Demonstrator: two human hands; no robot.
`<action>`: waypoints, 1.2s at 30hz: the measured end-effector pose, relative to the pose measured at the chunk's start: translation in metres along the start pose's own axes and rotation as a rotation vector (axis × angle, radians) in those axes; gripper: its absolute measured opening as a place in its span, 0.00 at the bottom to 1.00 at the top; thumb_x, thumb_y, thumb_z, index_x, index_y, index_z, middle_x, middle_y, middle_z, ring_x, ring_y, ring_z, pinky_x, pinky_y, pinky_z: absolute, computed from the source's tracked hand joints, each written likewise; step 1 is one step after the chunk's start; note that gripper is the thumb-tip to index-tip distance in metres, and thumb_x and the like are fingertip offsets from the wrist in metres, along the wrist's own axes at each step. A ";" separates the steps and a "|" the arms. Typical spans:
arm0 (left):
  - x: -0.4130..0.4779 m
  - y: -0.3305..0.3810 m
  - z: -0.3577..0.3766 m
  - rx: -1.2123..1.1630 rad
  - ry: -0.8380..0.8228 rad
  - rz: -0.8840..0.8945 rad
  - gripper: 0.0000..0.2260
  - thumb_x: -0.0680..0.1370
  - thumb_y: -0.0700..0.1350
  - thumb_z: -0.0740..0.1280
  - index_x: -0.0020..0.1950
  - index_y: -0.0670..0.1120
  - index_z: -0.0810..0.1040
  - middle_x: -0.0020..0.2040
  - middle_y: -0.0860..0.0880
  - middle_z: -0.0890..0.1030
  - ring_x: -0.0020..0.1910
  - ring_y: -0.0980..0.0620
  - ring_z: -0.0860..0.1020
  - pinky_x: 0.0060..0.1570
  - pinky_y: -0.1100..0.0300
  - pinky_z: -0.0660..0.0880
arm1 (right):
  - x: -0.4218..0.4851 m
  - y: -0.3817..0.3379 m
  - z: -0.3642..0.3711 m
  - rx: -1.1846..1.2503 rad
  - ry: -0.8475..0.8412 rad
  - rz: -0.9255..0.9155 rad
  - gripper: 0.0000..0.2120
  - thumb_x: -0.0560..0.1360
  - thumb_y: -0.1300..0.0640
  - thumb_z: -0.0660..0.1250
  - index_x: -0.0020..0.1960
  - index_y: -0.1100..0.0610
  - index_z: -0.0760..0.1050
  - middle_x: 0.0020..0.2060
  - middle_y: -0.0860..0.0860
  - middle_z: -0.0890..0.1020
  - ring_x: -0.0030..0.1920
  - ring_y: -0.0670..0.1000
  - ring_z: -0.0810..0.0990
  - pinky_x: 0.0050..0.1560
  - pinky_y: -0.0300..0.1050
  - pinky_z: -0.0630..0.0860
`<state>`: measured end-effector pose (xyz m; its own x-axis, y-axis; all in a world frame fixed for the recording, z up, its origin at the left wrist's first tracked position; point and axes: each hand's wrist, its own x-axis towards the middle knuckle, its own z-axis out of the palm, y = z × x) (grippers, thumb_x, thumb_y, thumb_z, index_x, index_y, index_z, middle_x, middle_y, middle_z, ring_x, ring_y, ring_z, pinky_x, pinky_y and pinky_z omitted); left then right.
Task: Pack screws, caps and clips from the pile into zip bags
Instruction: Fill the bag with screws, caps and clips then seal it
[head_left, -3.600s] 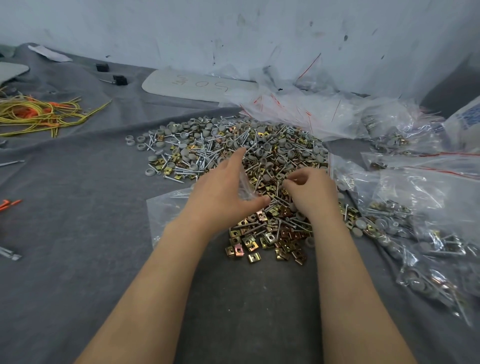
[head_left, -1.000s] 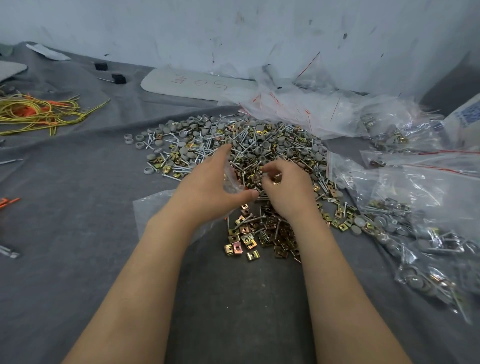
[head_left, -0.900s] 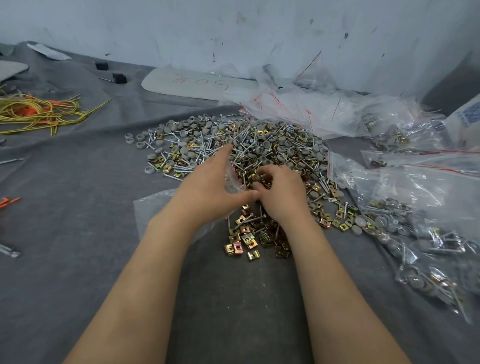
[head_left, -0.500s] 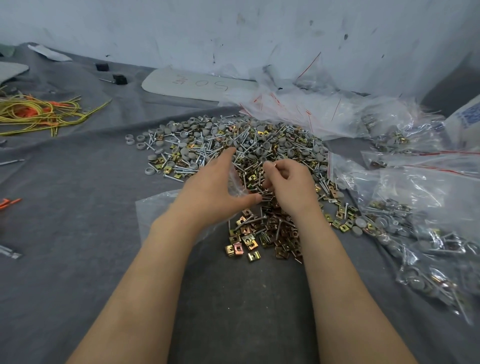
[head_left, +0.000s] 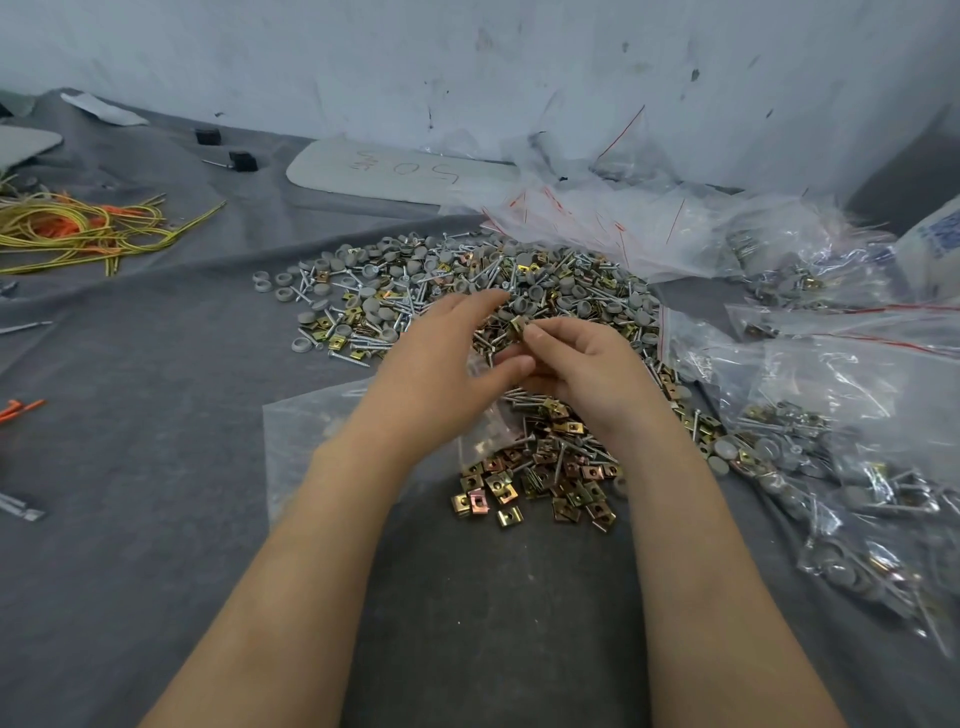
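Observation:
A pile of silver screws, grey round caps and gold metal clips lies on the grey cloth ahead of me. My left hand holds the mouth of a clear zip bag between thumb and fingers; the bag trails back under my left forearm. My right hand hovers over the pile's near part and pinches a gold clip at its fingertips, right beside the left hand's fingers. A patch of loose gold clips lies nearest to me.
Filled zip bags lie heaped on the right; empty red-striped bags lie behind the pile. A grey oval board leans by the white wall. Yellow and orange wires lie far left, with small black parts behind.
My right hand has lifted from the clips with one gold clip pinched and brought it up to the bag mouth held by my left hand, which stayed almost in place.

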<state>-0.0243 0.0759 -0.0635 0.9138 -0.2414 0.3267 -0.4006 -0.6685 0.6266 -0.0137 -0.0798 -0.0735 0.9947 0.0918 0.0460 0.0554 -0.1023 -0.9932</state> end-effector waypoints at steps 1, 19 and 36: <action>0.000 0.002 0.001 -0.025 0.026 0.019 0.24 0.75 0.51 0.70 0.70 0.51 0.70 0.65 0.51 0.75 0.64 0.52 0.72 0.64 0.56 0.69 | 0.000 0.000 0.001 -0.001 -0.022 -0.003 0.08 0.80 0.59 0.61 0.46 0.56 0.79 0.39 0.52 0.85 0.41 0.47 0.83 0.44 0.40 0.79; -0.002 0.012 0.012 -0.168 0.314 -0.035 0.06 0.76 0.46 0.68 0.51 0.45 0.78 0.42 0.52 0.82 0.43 0.52 0.80 0.48 0.50 0.78 | -0.004 -0.006 0.013 -0.076 -0.034 -0.072 0.16 0.82 0.54 0.57 0.43 0.56 0.81 0.39 0.55 0.85 0.41 0.49 0.84 0.45 0.41 0.81; -0.002 0.015 0.014 -0.143 0.298 -0.055 0.08 0.77 0.44 0.67 0.55 0.48 0.79 0.44 0.52 0.83 0.45 0.52 0.81 0.50 0.50 0.78 | -0.004 -0.009 0.017 -0.236 0.023 -0.073 0.19 0.83 0.55 0.54 0.50 0.69 0.75 0.41 0.64 0.80 0.41 0.53 0.79 0.53 0.59 0.78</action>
<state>-0.0315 0.0565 -0.0653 0.8827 0.0225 0.4694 -0.3763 -0.5645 0.7347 -0.0200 -0.0623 -0.0669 0.9889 0.0852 0.1219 0.1432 -0.3252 -0.9347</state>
